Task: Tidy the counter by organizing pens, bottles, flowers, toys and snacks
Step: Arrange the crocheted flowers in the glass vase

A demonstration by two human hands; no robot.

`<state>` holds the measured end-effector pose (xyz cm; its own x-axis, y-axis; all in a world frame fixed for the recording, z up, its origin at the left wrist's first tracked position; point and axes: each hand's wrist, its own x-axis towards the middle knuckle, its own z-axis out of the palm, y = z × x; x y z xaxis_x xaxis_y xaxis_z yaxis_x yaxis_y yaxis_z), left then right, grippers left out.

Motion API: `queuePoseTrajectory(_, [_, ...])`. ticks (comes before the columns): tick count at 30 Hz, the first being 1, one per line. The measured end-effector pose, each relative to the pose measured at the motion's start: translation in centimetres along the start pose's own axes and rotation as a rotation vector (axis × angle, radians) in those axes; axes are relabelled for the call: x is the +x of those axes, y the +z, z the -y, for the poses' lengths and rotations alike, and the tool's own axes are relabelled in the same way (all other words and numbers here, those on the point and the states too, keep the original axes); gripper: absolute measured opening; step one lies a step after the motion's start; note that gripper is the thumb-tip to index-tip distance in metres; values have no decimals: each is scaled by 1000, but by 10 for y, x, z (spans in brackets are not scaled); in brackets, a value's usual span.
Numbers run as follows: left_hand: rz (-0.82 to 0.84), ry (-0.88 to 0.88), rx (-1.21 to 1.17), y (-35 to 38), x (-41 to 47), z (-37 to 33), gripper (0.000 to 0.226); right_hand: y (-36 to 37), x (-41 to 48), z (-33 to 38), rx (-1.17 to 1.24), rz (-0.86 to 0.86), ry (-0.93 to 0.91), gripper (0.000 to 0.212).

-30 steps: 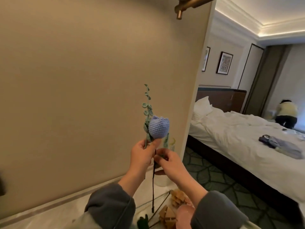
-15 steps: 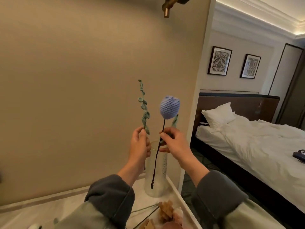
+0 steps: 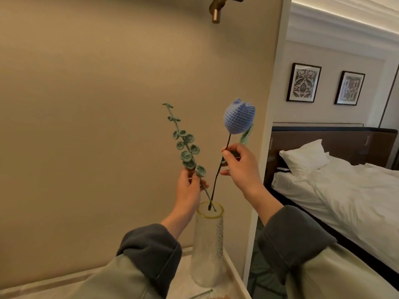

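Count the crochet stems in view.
3: leafy green sprig in left hand, blue tulip in right hand, both tips at the vase mouth; another stem lies on the counter, partly cropped. More may be hidden.

at the centre of the frame, the left hand (image 3: 187, 192) pinches the stem of a green crocheted leaf sprig (image 3: 185, 147), which tilts toward the upper left. just right of it, the right hand (image 3: 239, 167) pinches the dark stem of a blue crocheted tulip (image 3: 239, 116). both stem ends dip into the gold-rimmed mouth of a clear glass vase (image 3: 208, 244) standing at the lower centre on a pale counter (image 3: 185, 275). a beige wall (image 3: 86, 126) fills the left side. at the right, a bed (image 3: 345, 190) with a white pillow (image 3: 304, 156), and two framed pictures (image 3: 303, 82) above it.
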<state>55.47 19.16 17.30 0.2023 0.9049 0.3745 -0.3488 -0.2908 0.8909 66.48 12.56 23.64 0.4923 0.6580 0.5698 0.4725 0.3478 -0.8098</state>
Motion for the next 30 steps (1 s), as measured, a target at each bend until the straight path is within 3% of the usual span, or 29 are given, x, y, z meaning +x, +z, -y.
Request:
queuePoseTrajectory(8, [38,15,264,-12,8,60,28,18,-4,-80,-124,61,141,4])
queuePoseTrajectory(13, [87,-53,434,-23,1,102,22,30,-24,-132,-129,92,338,8])
queuePoseTrajectory(19, [81,-116,437,-27,-3,117,16,40,-40,-152,-18,28,402,10])
queuePoseTrajectory(24, [101,-157,399,-30,-9,114,29,44,-50,-153,28,20,416,15])
queuePoseTrajectory(30, [79,-203,318,-30,-13,113,14,48,-58,-153,47,-14,393,26])
